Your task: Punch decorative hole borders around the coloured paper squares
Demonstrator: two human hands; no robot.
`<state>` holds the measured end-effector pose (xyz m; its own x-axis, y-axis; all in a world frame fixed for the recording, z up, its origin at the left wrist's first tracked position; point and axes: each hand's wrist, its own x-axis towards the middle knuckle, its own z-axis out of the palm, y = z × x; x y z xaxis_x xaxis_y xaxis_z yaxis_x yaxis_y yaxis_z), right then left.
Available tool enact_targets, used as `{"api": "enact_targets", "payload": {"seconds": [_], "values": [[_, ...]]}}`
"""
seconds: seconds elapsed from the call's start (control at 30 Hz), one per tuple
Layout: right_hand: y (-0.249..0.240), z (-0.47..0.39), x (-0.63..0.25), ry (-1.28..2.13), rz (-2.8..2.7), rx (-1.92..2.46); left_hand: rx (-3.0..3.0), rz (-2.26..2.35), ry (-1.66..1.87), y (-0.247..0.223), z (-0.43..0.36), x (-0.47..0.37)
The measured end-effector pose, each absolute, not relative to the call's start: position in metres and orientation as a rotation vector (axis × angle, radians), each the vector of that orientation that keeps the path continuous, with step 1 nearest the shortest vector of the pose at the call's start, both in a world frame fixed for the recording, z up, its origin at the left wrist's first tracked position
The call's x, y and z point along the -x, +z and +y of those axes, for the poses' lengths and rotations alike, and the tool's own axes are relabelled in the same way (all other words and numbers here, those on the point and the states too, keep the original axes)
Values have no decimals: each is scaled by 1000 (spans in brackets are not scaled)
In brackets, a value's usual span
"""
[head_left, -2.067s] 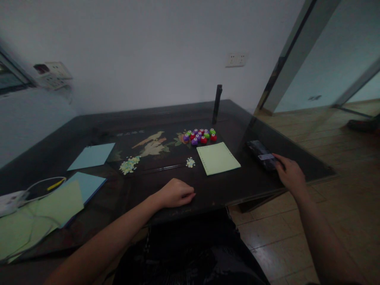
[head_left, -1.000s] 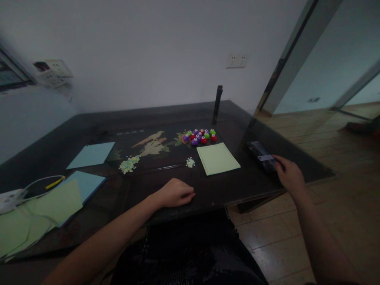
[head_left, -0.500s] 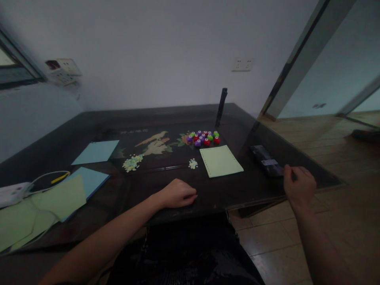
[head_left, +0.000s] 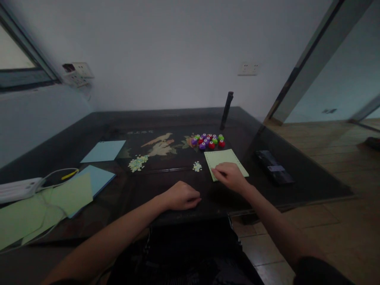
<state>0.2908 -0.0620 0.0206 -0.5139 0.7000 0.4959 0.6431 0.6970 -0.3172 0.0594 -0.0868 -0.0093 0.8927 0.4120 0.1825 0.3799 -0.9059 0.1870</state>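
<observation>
My left hand (head_left: 183,196) rests on the dark table near its front edge, closed in a loose fist with nothing showing in it. My right hand (head_left: 230,176) is also closed, its curled fingers over the pale green sheet (head_left: 213,157) and covering part of it; nothing shows in its fingers. Just left of the sheet lies a small cluster of tiny pale pieces (head_left: 197,166). A bigger pile of similar pieces (head_left: 137,162) lies farther left. Behind the sheet sit several red, purple and green eyeball-like pieces (head_left: 211,145), grouped together.
A black box-like item (head_left: 273,168) lies at the right. A black upright stick (head_left: 227,111) stands at the back. Blue sheets (head_left: 103,151), green sheets (head_left: 74,192), a white power strip (head_left: 22,190) with its cable and a yellow item (head_left: 69,175) are on the left.
My right hand has moved left from beside the black item to over the green sheet, staying closed. My left hand stays in place on the table. The view has shifted slightly.
</observation>
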Motion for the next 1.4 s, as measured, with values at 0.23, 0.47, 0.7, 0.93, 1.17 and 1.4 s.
{"api": "enact_targets", "payload": {"seconds": [0.23,0.47,0.7,0.93,1.17,1.4], "values": [[14,-31,-265,312,-2349,993,-2934,603,352,-8,-88,-60],[20,-14,-287,393,-2221,1156,-2890,667,480,-8,-87,-60],[16,46,-335,240,-2009,1521,-2692,915,585,8,-68,-107],[-15,65,-361,142,-2045,1767,-2765,956,477,-11,-56,-165],[-26,69,-356,48,-2160,1717,-2812,952,186,-24,-55,-170],[-26,65,-350,24,-2177,1796,-2791,960,156,-21,-55,-172]]}}
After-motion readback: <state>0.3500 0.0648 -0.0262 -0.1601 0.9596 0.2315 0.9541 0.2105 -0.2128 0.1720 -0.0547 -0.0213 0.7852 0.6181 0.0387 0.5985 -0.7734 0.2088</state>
